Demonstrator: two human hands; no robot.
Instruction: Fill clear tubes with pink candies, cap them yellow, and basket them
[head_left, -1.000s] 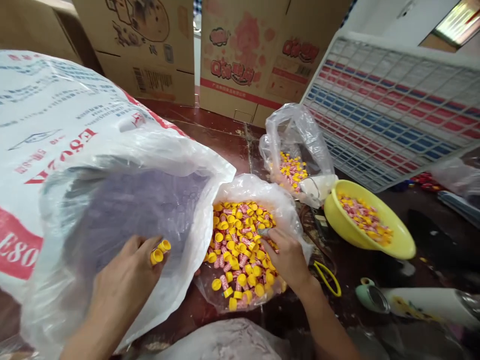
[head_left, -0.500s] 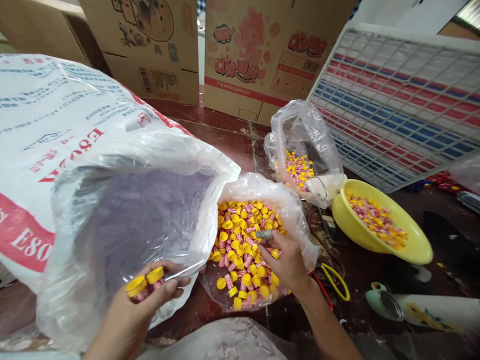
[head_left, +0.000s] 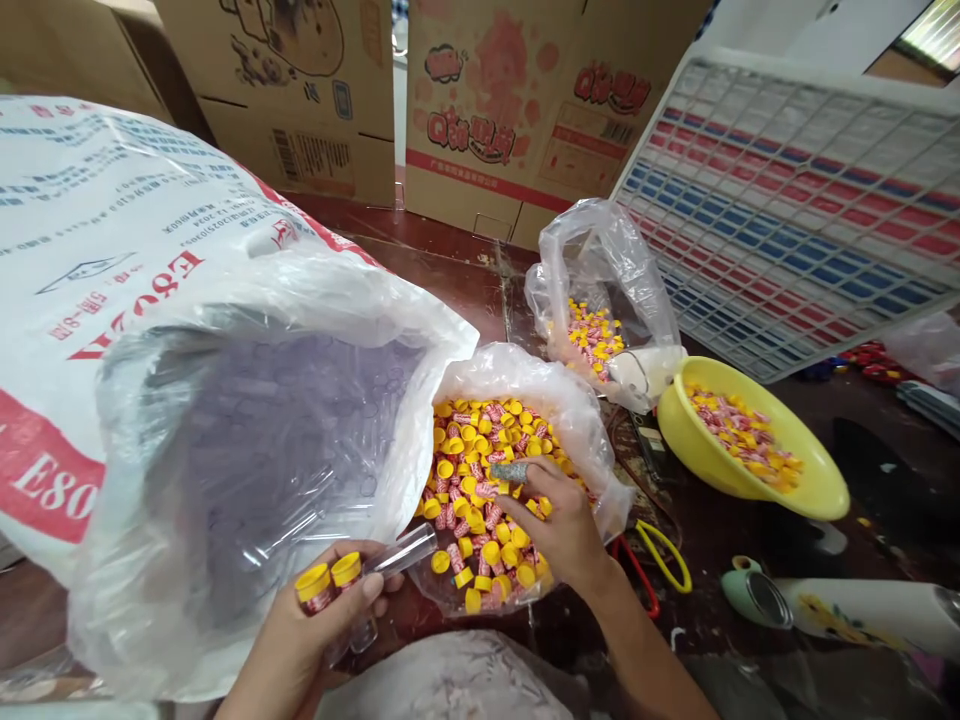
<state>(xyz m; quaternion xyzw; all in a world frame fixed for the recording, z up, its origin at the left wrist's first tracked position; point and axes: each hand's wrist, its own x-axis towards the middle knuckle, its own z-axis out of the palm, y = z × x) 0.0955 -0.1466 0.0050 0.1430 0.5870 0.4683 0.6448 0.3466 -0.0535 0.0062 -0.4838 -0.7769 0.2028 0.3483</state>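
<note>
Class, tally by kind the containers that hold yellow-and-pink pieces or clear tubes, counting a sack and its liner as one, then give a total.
Printed sack: 1
Clear plastic bags: 2
Yellow bowl: 1
Total: 4

We see an open plastic bag (head_left: 604, 440) of capped pieces (head_left: 466, 433) at the center of a tabletop (head_left: 457, 285). Directly left of the bag, we find a large sack (head_left: 150, 235), its mouth opening beside the bag, with plastic tubes (head_left: 300, 440) inside. Behind the bag stand two cartons (head_left: 495, 110), side by side. Behind it and to its right, we spot a smaller bag (head_left: 626, 250) holding more such pieces; right of the landmark bag sits a loaded bowl (head_left: 709, 465), with a wire rack (head_left: 780, 73) behind the bowl. A tumbler (head_left: 862, 612) lies to the landmark bag's front right.
</note>
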